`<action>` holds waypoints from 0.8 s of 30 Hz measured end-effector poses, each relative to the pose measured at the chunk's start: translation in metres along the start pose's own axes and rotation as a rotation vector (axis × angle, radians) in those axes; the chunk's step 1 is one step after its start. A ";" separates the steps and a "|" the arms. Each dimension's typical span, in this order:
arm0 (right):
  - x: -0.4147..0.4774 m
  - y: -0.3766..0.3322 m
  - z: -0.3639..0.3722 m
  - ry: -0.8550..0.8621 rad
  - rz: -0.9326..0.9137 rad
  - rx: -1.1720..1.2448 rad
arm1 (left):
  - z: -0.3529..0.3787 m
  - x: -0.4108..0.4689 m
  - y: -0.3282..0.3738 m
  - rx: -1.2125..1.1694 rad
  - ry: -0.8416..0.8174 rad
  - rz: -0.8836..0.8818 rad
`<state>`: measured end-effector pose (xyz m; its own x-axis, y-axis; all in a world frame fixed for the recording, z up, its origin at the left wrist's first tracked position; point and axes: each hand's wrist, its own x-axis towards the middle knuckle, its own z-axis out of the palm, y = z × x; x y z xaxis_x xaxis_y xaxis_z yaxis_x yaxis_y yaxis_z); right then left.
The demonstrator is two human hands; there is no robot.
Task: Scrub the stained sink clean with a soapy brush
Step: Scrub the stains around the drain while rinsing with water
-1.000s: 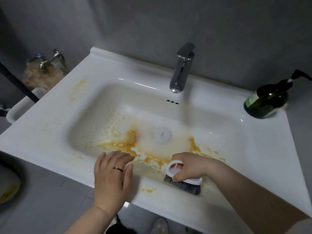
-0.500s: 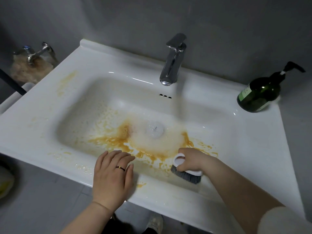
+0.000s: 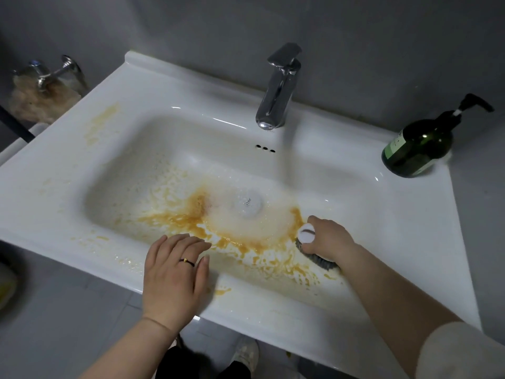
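Grey walls (image 3: 382, 50) close in behind a white sink (image 3: 396, 222) set into its counter, the basin streaked with orange-brown stains (image 3: 175, 220) that spread left of and in front of the drain (image 3: 248, 205). Pale foam (image 3: 246, 228) rings the drain on its near side. A chrome tap (image 3: 278, 91) stands behind the drain on the back ledge, and a dark green soap bottle (image 3: 418, 144) with a black pump sits well to the drain's right, at the far corner of the counter. A metal valve (image 3: 52, 75) juts from the wall far to the left of the drain.

The person's right hand (image 3: 330, 242) works just right of and nearer than the drain, its grip curled tight round the white handle of a brush (image 3: 317, 259), whose grey bristles press against the stained basin floor below the fingers. The left hand (image 3: 175, 272), wearing a ring (image 3: 187, 261), lies on the front rim, nearer than the drain and to its left, its grip loose with fingers straight and reaching over the basin edge. It is well apart from the brush. A pale shoe (image 3: 246, 351) shows on the floor below the counter.
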<state>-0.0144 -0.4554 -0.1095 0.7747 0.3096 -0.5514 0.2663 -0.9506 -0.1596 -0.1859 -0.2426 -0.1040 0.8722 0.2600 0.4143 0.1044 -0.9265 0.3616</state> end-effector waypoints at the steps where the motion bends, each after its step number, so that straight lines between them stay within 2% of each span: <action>1: -0.002 -0.003 0.004 -0.011 -0.017 0.001 | 0.000 0.000 0.000 0.000 -0.004 -0.001; 5: -0.010 -0.016 0.027 -0.105 -0.139 -0.029 | 0.000 0.000 -0.001 0.001 -0.008 0.001; 10: 0.001 0.001 0.006 0.105 0.009 -0.094 | 0.000 0.000 0.000 0.001 -0.007 -0.002; 14: -0.010 -0.015 0.030 -0.035 -0.152 -0.080 | -0.001 0.000 0.000 0.002 -0.004 -0.001; 19: 0.010 0.007 0.005 0.174 0.075 -0.028 | 0.000 0.000 0.000 0.004 -0.003 -0.004; 23: 0.001 -0.009 0.026 0.002 -0.067 -0.079 | -0.001 0.000 0.000 0.009 -0.004 -0.003; 24: 0.002 -0.008 0.024 0.006 -0.067 -0.083 | 0.000 0.000 0.000 0.009 -0.003 -0.003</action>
<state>-0.0289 -0.4479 -0.1289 0.7570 0.3724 -0.5368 0.3638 -0.9228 -0.1272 -0.1864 -0.2423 -0.1038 0.8731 0.2624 0.4108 0.1118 -0.9280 0.3553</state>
